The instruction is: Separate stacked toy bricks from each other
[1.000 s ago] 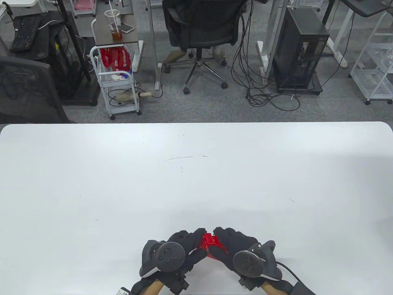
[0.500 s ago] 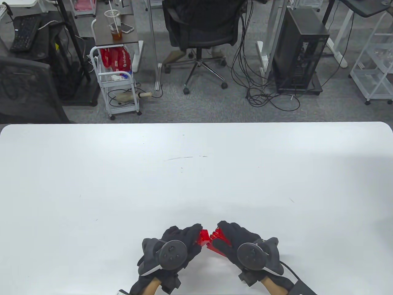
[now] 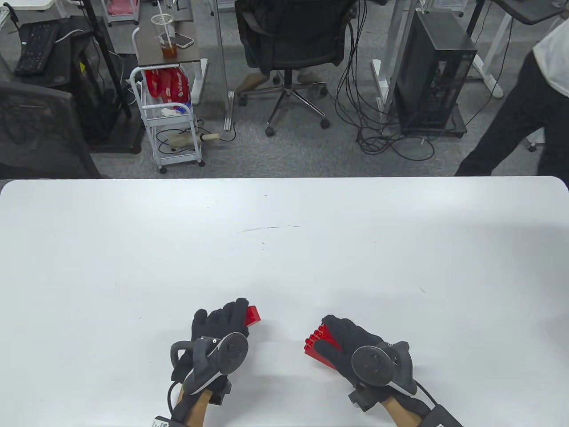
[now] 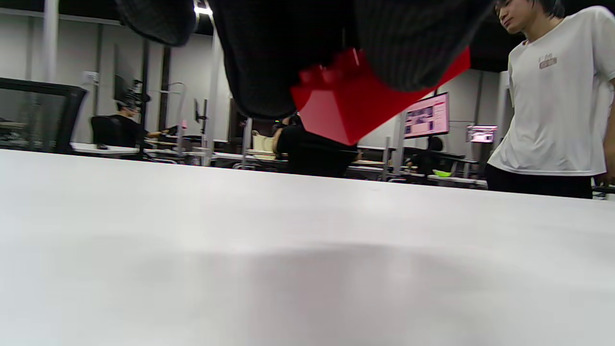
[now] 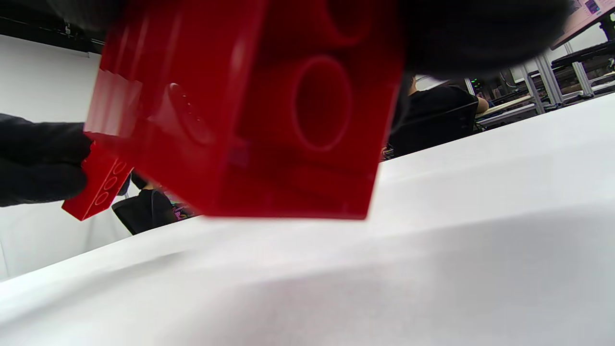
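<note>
Your left hand (image 3: 218,327) grips one red brick (image 3: 252,315) with its fingers closed around it; the brick projects past the fingertips and is held clear of the white table (image 3: 284,249). Your right hand (image 3: 351,344) grips the second red brick (image 3: 318,341), studs facing toward your left hand. In the right wrist view, this brick's hollow underside faces the camera above the table. The two bricks are well apart, both near the table's front edge.
</note>
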`<state>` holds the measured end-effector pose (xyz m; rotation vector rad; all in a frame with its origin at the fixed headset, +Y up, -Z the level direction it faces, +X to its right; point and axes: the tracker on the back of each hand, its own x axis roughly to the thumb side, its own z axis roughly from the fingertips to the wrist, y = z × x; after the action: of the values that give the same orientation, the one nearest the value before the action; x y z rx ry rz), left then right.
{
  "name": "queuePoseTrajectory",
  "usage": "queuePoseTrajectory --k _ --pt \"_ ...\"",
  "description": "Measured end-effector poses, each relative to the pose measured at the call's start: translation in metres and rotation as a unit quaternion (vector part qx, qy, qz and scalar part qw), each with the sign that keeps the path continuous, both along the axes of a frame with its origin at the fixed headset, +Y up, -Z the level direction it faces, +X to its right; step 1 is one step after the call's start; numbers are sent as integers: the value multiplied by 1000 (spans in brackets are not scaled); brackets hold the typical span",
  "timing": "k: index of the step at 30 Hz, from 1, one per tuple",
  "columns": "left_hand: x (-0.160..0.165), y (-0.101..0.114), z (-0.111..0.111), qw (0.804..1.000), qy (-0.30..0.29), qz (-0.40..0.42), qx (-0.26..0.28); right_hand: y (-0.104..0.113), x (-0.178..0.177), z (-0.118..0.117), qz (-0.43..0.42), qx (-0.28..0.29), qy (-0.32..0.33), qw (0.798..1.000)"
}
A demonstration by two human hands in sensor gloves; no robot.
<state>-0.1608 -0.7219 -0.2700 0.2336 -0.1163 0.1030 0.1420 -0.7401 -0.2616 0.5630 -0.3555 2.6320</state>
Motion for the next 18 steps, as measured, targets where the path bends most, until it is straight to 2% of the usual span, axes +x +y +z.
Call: queuePoseTrajectory --k 2,9,18 --pt "-8 0 -2 1000 15 2 13 0 0 0 0 -1 0 1000" --pt "-33 -3 -11 995 97 -10 3 0 1 0 -1 -3 2 1000" --pt "-62 -12 -20 980 187 -19 -58 0 3 0 -5 -3 4 1000"
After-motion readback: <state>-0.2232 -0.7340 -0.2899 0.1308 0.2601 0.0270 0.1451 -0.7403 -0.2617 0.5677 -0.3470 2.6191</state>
